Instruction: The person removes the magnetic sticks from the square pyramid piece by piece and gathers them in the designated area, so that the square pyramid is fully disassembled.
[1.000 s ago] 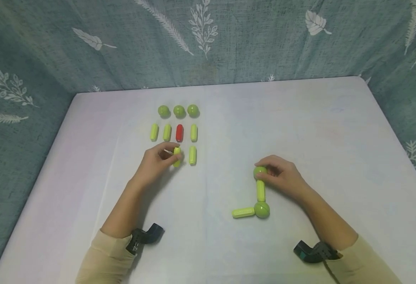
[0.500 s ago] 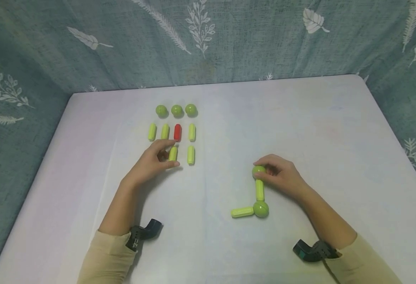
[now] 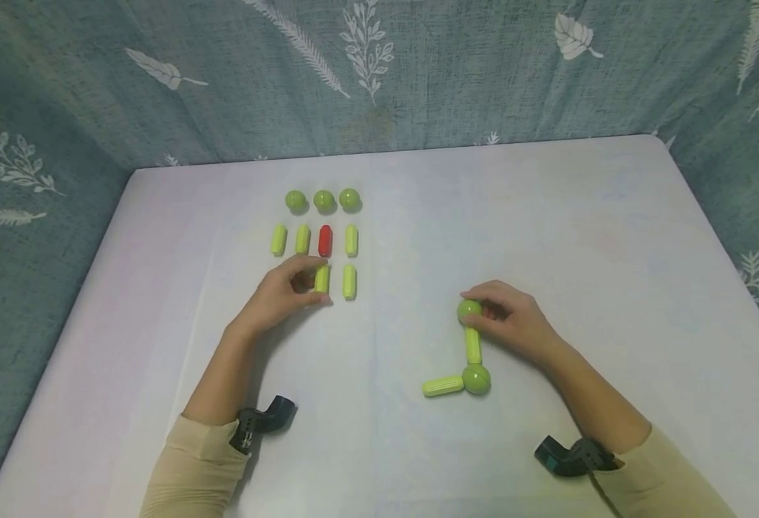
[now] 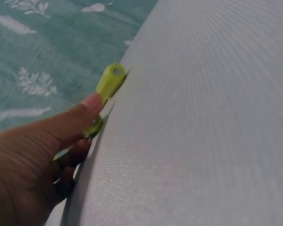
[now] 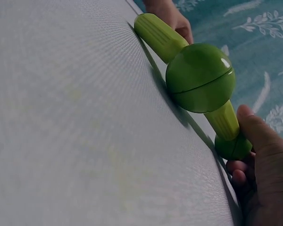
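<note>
In the head view, my left hand (image 3: 285, 291) pinches a yellow-green rod (image 3: 321, 279) lengthwise, thumb at its near end and fingertip at its far end. Beside it lies another yellow-green rod (image 3: 350, 282). My right hand (image 3: 510, 320) grips a green ball (image 3: 469, 311) between thumb and fingers. From that ball an upright-running rod (image 3: 473, 346) leads toward me to a second, larger-looking green ball (image 3: 476, 379). A further rod (image 3: 442, 386) sticks out leftward from this ball, making an L shape. The right wrist view shows the joined ball (image 5: 201, 78) up close.
Behind the left hand lie yellow-green rods (image 3: 278, 240) in a row with one red rod (image 3: 325, 241). Three green balls (image 3: 324, 201) line up farther back. The white table (image 3: 547, 208) ends at a leaf-patterned green cloth (image 3: 457, 79).
My left hand has shifted the pinched rod slightly left, then back right, and its thumb has moved to the rod's near end. The right hand keeps its grip, nudging the ball slightly left.
</note>
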### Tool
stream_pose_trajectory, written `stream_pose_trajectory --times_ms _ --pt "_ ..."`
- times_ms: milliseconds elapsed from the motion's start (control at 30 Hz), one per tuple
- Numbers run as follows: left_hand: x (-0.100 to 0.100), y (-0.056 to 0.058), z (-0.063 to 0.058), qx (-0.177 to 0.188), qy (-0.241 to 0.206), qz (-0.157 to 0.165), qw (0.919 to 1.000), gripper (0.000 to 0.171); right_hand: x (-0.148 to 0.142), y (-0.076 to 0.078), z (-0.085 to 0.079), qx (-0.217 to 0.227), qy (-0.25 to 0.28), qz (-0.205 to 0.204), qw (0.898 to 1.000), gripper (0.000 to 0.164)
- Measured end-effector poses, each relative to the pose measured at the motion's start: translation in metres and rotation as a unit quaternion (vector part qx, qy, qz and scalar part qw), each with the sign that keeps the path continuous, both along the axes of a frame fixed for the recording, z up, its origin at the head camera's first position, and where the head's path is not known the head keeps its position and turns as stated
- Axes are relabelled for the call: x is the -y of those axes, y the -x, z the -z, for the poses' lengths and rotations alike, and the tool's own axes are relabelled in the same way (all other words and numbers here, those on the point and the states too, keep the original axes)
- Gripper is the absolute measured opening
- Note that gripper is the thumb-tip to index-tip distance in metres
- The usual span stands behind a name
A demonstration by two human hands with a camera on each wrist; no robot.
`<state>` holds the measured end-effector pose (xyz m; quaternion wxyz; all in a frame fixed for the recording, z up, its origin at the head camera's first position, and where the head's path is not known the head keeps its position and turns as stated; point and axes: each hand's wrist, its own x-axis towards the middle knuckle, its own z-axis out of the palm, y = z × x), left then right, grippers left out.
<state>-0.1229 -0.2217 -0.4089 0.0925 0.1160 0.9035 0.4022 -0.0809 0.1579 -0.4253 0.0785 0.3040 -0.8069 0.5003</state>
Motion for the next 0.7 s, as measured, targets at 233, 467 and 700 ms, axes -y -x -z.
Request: stream_pose_trajectory --times_ms 233,467,700 --pt "0.0007 -0.0017 0.0010 0.000 -0.014 -0.011 0.9998 0.066 -0.0062 0.0032 0.0124 0.007 -0.014 -0.016 1.000 0.054" --pt "0.0017 -0.0052 0.0001 -0.006 -0.037 -0.018 0.9991 0.066 -0.0050 -0.0010 0.0076 0.016 -0.035 -0.035 0.999 0.066" --pt "0.0012 -0.0065 -0.0006 -0.005 -0.033 -0.029 0.9990 0.060 -0.0012 -0.0036 0.0056 0.024 -0.032 -0.062 0.997 0.074"
